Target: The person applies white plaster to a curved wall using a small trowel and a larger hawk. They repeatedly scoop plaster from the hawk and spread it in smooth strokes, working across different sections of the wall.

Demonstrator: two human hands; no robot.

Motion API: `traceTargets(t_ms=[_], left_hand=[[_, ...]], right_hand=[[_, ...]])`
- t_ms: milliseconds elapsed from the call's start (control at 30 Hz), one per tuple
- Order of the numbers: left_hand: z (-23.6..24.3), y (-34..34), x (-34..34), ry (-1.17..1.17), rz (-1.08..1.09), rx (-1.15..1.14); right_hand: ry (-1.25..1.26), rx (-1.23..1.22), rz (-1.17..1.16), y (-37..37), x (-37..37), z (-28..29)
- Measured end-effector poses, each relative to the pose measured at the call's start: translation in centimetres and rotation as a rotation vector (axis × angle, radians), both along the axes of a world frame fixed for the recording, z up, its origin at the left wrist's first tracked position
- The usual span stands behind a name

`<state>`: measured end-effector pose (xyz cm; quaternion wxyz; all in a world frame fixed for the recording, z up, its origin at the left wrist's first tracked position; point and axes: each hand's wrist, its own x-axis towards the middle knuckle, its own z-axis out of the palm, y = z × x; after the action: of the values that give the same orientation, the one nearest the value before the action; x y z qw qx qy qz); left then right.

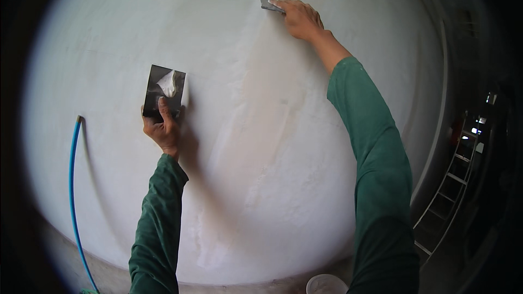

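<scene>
My left hand (pixel 160 128) grips a dark rectangular metal plate (pixel 155 81), held upright with a lump of white paste (pixel 169 83) on its face and my thumb across its lower part. My right hand (pixel 299 19), reaching high up to the right, is closed on a thin grey metal blade (pixel 269 5) laid against the white wall (pixel 218 32). Below the blade, a beige patch with uneven streaks of lighter plaster runs down the wall. Both forearms are in green sleeves.
A blue hose (pixel 73 185) stands against the wall at the left, its top end bare. A metal ladder (pixel 456 177) leans in the darker space at the right, beyond the wall's edge. At the bottom, the rim of a white bucket (pixel 327 277) shows near the wall's foot.
</scene>
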<state>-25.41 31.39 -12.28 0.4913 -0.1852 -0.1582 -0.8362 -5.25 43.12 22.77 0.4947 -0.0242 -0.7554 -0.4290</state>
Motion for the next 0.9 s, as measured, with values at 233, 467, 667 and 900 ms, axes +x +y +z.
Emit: traceTargets(t_ms=[233, 467, 667, 900], left_hand=[[-0.1, 0.0, 0.4, 0.021, -0.082, -0.005], [-0.5, 0.0, -0.2, -0.009, -0.033, -0.044], [-0.3, -0.2, 0.2, -0.002, -0.047, -0.048], [-0.1, -0.5, 0.8, -0.022, -0.050, -0.039]], right_hand=[[-0.201, 0.147, -0.049, 0.5, 1.5, -10.3], [0.160, 0.118, 0.005, 0.1, -1.5, -4.5], [0.075, 0.203, -0.016, -0.4, -4.5, -10.8], [0.124, -0.070, -0.030, -3.4, -0.4, -2.9]])
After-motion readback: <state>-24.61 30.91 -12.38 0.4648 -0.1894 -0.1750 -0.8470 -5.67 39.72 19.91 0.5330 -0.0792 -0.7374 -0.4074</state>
